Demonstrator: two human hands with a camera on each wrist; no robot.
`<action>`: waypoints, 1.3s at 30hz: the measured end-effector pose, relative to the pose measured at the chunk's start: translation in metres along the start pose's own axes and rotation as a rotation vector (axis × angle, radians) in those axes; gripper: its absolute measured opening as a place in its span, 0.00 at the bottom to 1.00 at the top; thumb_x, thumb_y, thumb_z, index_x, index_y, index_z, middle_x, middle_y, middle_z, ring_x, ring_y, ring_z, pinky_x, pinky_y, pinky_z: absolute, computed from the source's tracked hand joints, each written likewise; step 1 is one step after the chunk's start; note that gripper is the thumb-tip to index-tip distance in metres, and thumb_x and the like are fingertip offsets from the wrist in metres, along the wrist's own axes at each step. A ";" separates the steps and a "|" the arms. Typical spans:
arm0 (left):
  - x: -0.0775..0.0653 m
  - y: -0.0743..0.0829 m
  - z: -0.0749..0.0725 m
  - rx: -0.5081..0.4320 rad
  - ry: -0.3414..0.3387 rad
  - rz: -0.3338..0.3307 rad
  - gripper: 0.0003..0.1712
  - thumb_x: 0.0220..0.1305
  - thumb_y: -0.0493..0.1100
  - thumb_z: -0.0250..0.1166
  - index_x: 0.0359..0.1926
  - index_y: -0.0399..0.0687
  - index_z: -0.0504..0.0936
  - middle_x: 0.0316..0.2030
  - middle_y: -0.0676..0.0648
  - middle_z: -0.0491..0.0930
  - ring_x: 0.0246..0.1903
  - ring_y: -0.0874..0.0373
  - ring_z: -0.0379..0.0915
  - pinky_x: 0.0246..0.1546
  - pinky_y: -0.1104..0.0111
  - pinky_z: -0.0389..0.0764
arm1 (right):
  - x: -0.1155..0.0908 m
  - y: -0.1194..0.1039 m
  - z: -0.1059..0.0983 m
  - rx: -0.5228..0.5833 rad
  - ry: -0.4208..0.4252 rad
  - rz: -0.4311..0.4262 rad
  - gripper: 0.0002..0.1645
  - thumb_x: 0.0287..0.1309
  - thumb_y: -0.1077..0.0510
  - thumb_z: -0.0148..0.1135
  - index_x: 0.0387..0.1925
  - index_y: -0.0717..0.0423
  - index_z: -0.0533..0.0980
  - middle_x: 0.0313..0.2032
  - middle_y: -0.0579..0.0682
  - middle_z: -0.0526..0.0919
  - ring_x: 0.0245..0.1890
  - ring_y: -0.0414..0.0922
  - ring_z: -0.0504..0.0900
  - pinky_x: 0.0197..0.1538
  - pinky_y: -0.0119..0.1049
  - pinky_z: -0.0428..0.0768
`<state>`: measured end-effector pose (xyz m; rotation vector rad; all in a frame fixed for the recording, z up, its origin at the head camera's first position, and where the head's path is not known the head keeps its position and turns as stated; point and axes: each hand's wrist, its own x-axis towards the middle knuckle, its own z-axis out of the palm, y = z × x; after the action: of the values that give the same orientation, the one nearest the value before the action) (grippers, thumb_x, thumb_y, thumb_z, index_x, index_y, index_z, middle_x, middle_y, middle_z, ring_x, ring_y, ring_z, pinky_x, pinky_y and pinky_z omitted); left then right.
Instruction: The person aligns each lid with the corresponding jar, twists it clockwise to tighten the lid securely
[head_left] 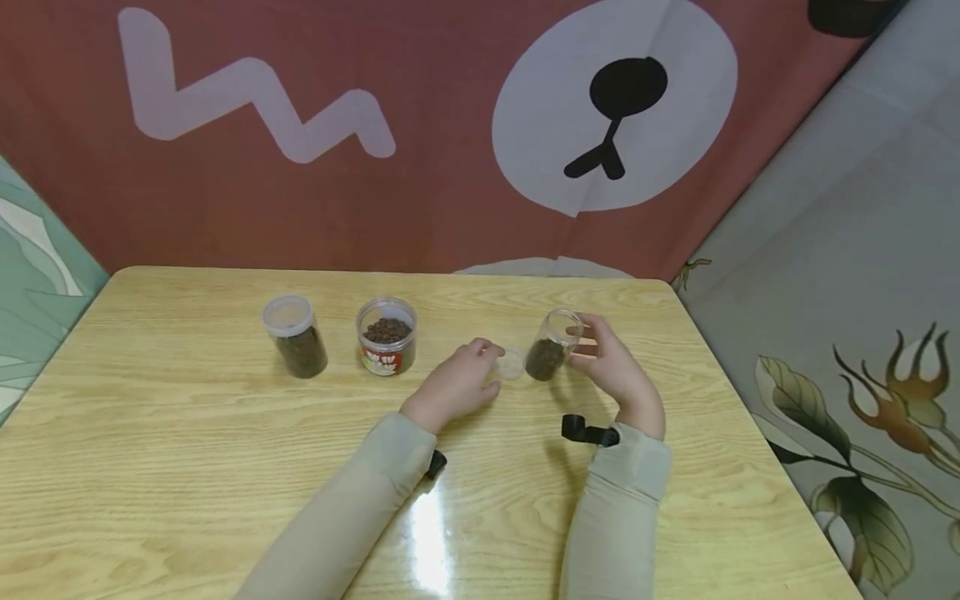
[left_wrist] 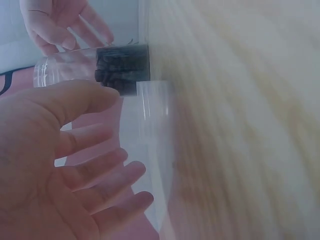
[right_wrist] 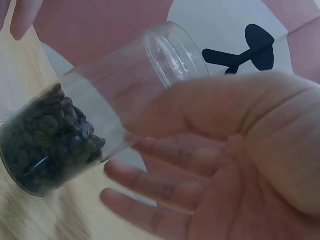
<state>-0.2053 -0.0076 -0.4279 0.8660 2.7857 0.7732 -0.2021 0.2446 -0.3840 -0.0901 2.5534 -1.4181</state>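
A clear jar (head_left: 546, 354) without a lid, partly filled with dark bean-like pieces (right_wrist: 50, 135), stands on the table at centre right. My right hand (head_left: 611, 362) is at its right side, fingers loosely spread and thumb overlapping the jar in the right wrist view. Left of that jar, a translucent lid (head_left: 511, 365) lies on the table. Over the lid's left edge is my left hand (head_left: 461, 379). Its fingers are spread and relaxed in the left wrist view, with the pale lid (left_wrist: 154, 107) just beyond them.
Farther left stands a lidded jar (head_left: 296, 337) of dark contents. Between it and my left hand is a wide open tub (head_left: 387, 337) with brown pieces and a red label. A printed red curtain (head_left: 435, 200) hangs behind the wooden table (head_left: 187, 467).
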 end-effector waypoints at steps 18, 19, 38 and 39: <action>0.018 0.007 0.004 0.059 -0.055 -0.054 0.34 0.72 0.45 0.64 0.73 0.38 0.65 0.70 0.38 0.67 0.66 0.40 0.67 0.65 0.53 0.73 | 0.006 0.006 0.005 0.028 -0.024 0.052 0.42 0.65 0.57 0.68 0.70 0.62 0.55 0.69 0.64 0.61 0.66 0.63 0.70 0.60 0.55 0.75; 0.019 0.007 0.004 0.065 -0.057 -0.053 0.34 0.72 0.45 0.64 0.73 0.38 0.65 0.70 0.38 0.67 0.66 0.40 0.67 0.64 0.52 0.74 | 0.006 0.006 0.005 0.029 -0.022 0.051 0.41 0.65 0.57 0.68 0.70 0.62 0.56 0.69 0.64 0.62 0.66 0.62 0.70 0.60 0.55 0.75; 0.024 0.010 0.006 0.128 -0.068 0.004 0.27 0.72 0.41 0.64 0.68 0.39 0.73 0.64 0.39 0.73 0.59 0.40 0.73 0.60 0.54 0.77 | 0.009 0.008 0.009 0.007 -0.025 0.037 0.36 0.67 0.57 0.66 0.67 0.60 0.56 0.64 0.63 0.66 0.65 0.63 0.71 0.59 0.52 0.77; 0.024 0.010 0.007 0.126 -0.068 0.003 0.27 0.72 0.41 0.64 0.68 0.40 0.73 0.64 0.39 0.73 0.59 0.40 0.73 0.60 0.55 0.77 | 0.009 0.008 0.009 0.009 -0.027 0.036 0.37 0.67 0.57 0.66 0.67 0.61 0.56 0.64 0.63 0.66 0.65 0.63 0.71 0.59 0.52 0.77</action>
<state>-0.2186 0.0158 -0.4281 0.8988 2.7987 0.5624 -0.2089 0.2401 -0.3968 -0.0613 2.5131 -1.4061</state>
